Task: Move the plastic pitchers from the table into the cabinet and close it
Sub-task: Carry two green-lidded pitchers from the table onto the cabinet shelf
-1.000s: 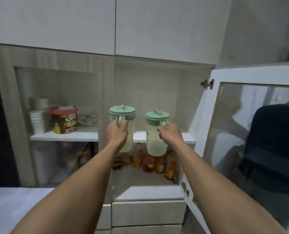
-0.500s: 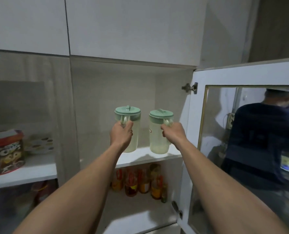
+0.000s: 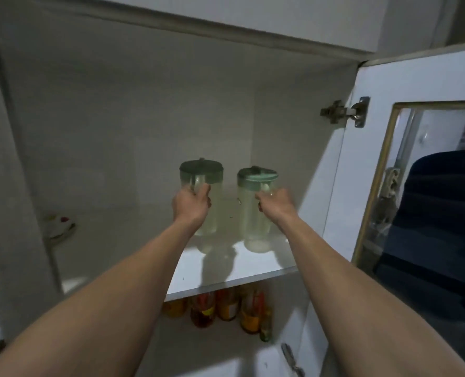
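Two clear plastic pitchers with green lids are inside the open cabinet, over its white upper shelf (image 3: 226, 270). My left hand (image 3: 192, 204) grips the handle of the left pitcher (image 3: 208, 186), whose base is near the shelf surface. My right hand (image 3: 276, 201) holds the handle of the right pitcher (image 3: 253, 213), which stands on the shelf. The cabinet's white glass-paned door (image 3: 362, 186) hangs open to the right on its hinge (image 3: 344, 112).
Several sauce bottles (image 3: 226, 308) stand on the lower shelf under the pitchers. A small dish (image 3: 60, 227) sits in the neighbouring compartment at left. The door glass reflects a person in a dark shirt (image 3: 438, 213).
Both hands have carried the pitchers deeper into the cabinet and down onto the upper shelf. The view has moved closer and tilted up.
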A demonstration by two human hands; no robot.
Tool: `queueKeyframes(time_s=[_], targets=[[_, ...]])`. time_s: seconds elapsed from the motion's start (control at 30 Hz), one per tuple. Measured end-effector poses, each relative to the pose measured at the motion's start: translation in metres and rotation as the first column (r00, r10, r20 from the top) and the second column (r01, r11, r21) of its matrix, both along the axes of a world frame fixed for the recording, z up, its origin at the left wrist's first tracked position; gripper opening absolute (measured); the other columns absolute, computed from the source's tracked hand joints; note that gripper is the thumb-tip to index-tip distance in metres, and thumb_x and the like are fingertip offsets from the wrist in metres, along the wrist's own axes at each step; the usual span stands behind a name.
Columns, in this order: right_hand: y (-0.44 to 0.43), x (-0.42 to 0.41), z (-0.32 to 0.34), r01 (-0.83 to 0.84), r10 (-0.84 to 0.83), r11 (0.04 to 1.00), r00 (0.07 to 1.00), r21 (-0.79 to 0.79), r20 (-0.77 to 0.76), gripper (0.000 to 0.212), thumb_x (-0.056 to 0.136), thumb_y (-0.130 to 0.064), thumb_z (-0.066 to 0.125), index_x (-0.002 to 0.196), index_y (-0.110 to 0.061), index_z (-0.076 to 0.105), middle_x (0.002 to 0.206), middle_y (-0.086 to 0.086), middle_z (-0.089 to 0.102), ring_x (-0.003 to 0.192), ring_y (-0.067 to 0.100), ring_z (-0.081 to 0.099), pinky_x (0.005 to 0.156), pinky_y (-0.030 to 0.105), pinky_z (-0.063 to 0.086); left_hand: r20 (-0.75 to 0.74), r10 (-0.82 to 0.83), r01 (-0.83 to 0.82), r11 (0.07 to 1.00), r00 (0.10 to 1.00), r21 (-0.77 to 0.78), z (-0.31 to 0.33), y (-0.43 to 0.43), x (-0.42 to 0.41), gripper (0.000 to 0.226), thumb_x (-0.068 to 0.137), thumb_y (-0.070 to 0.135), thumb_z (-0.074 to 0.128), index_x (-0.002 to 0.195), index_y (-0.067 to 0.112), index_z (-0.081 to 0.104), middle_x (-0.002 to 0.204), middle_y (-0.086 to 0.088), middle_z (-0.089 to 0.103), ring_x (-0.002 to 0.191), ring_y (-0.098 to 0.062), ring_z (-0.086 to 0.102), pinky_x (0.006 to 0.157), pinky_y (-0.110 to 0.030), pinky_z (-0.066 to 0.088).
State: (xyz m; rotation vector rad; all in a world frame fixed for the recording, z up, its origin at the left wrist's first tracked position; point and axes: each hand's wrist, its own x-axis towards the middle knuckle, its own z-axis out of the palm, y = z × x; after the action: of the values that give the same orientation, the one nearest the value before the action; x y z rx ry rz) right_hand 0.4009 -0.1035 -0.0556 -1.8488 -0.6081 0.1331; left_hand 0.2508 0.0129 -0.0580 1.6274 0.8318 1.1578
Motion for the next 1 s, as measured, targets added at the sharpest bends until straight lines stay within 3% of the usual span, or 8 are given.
queueKeyframes(time_s=[0.1, 0.2, 0.33, 0.47, 0.6, 0.87, 1.0], targets=[[0.042, 0.035, -0.012, -0.036, 0.036, 0.999, 0.999, -0.014, -0.006, 0.024, 0.084, -0.028, 0.063, 0.088, -0.007, 0.072, 0.088, 0.014, 0.074, 0.082, 0.031, 0.071, 0.078, 0.043, 0.059, -0.002, -0.015, 0.015, 1.000, 1.000, -0.027, -0.014, 0.038, 0.036, 0.026, 0.090, 0.032, 0.056, 0.070, 0.017, 0.058, 0.070, -0.011, 0.067, 0.073, -0.033, 0.066, 0.075, -0.042, 0.054], [0.084, 0.075, -0.024, -0.065, 0.065, 0.996, 0.998, -0.064, 0.008, 0.023, 0.088, -0.026, 0.064, 0.091, -0.005, 0.073, 0.089, 0.015, 0.074, 0.077, 0.030, 0.067, 0.067, 0.035, 0.050, -0.055, 0.010, -0.011, 0.999, 0.998, -0.033, -0.025, 0.074, 0.074, 0.030, 0.093, 0.038, 0.055, 0.070, 0.018, 0.058, 0.081, -0.014, 0.072, 0.079, -0.033, 0.070, 0.080, -0.044, 0.057], [0.133, 0.119, -0.041, -0.057, 0.059, 0.994, 0.998, -0.098, 0.010, 0.032, 0.088, -0.032, 0.065, 0.094, -0.002, 0.075, 0.095, 0.020, 0.075, 0.089, 0.037, 0.071, 0.074, 0.040, 0.054, -0.062, 0.024, -0.027, 0.998, 0.998, -0.049, -0.035, 0.105, 0.116, 0.029, 0.095, 0.031, 0.055, 0.068, 0.019, 0.057, 0.071, -0.010, 0.069, 0.076, -0.032, 0.069, 0.079, -0.048, 0.057], [0.163, 0.143, -0.050, -0.074, 0.075, 0.994, 0.997, -0.084, 0.013, 0.030, 0.091, -0.028, 0.062, 0.093, 0.000, 0.073, 0.090, 0.016, 0.071, 0.078, 0.029, 0.064, 0.062, 0.027, 0.040, -0.097, 0.034, -0.038, 0.999, 0.995, -0.031, -0.055, 0.140, 0.153, 0.028, 0.092, 0.038, 0.056, 0.071, 0.020, 0.057, 0.079, -0.016, 0.071, 0.079, -0.035, 0.069, 0.078, -0.051, 0.057], [0.190, 0.166, -0.053, -0.064, 0.065, 0.995, 0.998, -0.074, 0.006, 0.030, 0.091, -0.027, 0.062, 0.100, 0.000, 0.072, 0.095, 0.017, 0.072, 0.075, 0.026, 0.061, 0.050, 0.023, 0.034, -0.099, 0.031, -0.039, 0.996, 0.995, -0.082, -0.064, 0.167, 0.183, 0.030, 0.087, 0.045, 0.058, 0.080, 0.016, 0.062, 0.082, -0.015, 0.072, 0.079, -0.033, 0.070, 0.078, -0.051, 0.058], [0.222, 0.207, -0.055, -0.071, 0.072, 0.993, 0.997, -0.093, 0.012, 0.028, 0.093, -0.026, 0.061, 0.106, -0.003, 0.070, 0.091, 0.010, 0.065, 0.077, 0.025, 0.060, 0.049, 0.021, 0.035, -0.114, 0.046, -0.056, 0.995, 0.992, -0.085, -0.074, 0.205, 0.226, 0.024, 0.092, 0.037, 0.059, 0.081, 0.016, 0.062, 0.086, -0.016, 0.071, 0.084, -0.035, 0.069, 0.081, -0.049, 0.057], [0.227, 0.218, -0.052, -0.093, 0.095, 0.989, 0.996, -0.113, 0.005, 0.030, 0.094, -0.028, 0.059, 0.108, -0.003, 0.068, 0.100, 0.013, 0.069, 0.083, 0.026, 0.063, 0.064, 0.024, 0.041, -0.177, 0.042, -0.054, 0.996, 0.983, -0.064, -0.072, 0.211, 0.237, 0.032, 0.093, 0.040, 0.056, 0.097, 0.009, 0.066, 0.094, -0.016, 0.072, 0.089, -0.034, 0.067, 0.080, -0.041, 0.054]])
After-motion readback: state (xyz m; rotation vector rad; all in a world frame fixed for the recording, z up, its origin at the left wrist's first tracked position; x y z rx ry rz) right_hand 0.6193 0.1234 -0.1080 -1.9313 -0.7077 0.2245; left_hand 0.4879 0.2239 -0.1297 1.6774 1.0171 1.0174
